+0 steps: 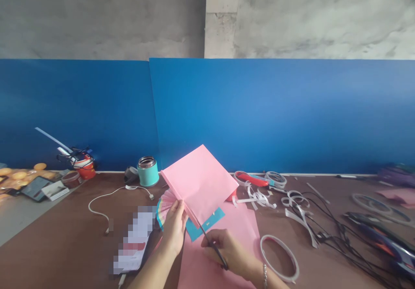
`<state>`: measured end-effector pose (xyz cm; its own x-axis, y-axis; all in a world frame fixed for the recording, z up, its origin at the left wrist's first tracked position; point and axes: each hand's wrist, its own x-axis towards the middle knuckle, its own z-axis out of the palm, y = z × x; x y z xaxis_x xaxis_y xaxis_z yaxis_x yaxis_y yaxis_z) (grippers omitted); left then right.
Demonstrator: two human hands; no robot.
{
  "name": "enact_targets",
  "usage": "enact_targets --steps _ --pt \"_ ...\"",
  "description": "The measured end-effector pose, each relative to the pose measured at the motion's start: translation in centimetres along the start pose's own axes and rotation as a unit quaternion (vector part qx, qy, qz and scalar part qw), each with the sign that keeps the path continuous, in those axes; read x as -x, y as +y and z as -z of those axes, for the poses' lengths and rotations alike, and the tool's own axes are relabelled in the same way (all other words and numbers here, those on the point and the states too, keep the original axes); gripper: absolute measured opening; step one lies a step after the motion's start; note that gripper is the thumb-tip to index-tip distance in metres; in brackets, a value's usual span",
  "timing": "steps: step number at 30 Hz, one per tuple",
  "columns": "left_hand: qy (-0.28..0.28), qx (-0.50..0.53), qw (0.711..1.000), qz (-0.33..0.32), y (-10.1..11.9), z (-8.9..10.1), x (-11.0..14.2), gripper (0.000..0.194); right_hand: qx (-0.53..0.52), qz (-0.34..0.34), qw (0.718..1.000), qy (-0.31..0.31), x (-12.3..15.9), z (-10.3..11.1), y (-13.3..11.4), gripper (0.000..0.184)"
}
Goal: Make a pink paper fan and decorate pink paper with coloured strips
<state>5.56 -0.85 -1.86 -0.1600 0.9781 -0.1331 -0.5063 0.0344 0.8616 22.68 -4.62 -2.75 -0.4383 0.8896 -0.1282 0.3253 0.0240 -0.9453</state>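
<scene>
A square of pink paper (202,178) is held up over the table, pinched at its lower left edge by my left hand (175,222). My right hand (227,250) grips dark-handled scissors (214,248), whose blades meet the paper's lower corner along a narrow strip. Below lies a larger pink sheet (217,263), with a blue piece of paper (212,222) on top. Behind my left hand a pleated paper fan (164,207) with coloured edges shows in part.
A teal jar (148,172) and white cable (100,194) stand left, near a blurred phone (136,241). To the right lie a tape roll (280,258), white paper strips (259,198), black cables (337,232) and a red-handled tool (254,179). A blue partition (275,107) closes off the back.
</scene>
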Motion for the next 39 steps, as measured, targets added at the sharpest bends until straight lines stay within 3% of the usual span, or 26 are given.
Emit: enact_targets --steps 6,15,22,28,35,39 --pt "-0.026 0.001 1.000 -0.007 -0.2 -0.2 0.1 0.034 -0.022 -0.019 1.000 -0.003 0.0 -0.2 0.1 0.012" --pt "-0.009 -0.013 1.000 0.001 -0.3 -0.2 0.1 0.035 -0.003 -0.017 1.000 0.007 -0.2 -0.2 0.6 0.010" --pt "-0.026 -0.013 1.000 -0.002 -0.3 -0.4 0.4 0.035 -0.046 -0.026 0.999 0.007 -0.5 -0.4 0.7 0.013" --pt "0.003 -0.008 1.000 0.017 -0.2 -0.5 0.5 0.034 -0.036 -0.018 0.999 0.011 -0.5 -0.4 0.8 0.006" --pt "-0.049 0.021 0.999 0.002 -0.3 -0.6 0.6 0.033 -0.039 -0.038 0.998 0.018 -0.3 -0.6 -0.3 0.008" --pt "-0.045 0.022 0.999 0.013 -0.6 -0.5 0.6 0.035 -0.038 -0.025 0.999 0.023 -0.3 -0.5 -0.5 0.006"
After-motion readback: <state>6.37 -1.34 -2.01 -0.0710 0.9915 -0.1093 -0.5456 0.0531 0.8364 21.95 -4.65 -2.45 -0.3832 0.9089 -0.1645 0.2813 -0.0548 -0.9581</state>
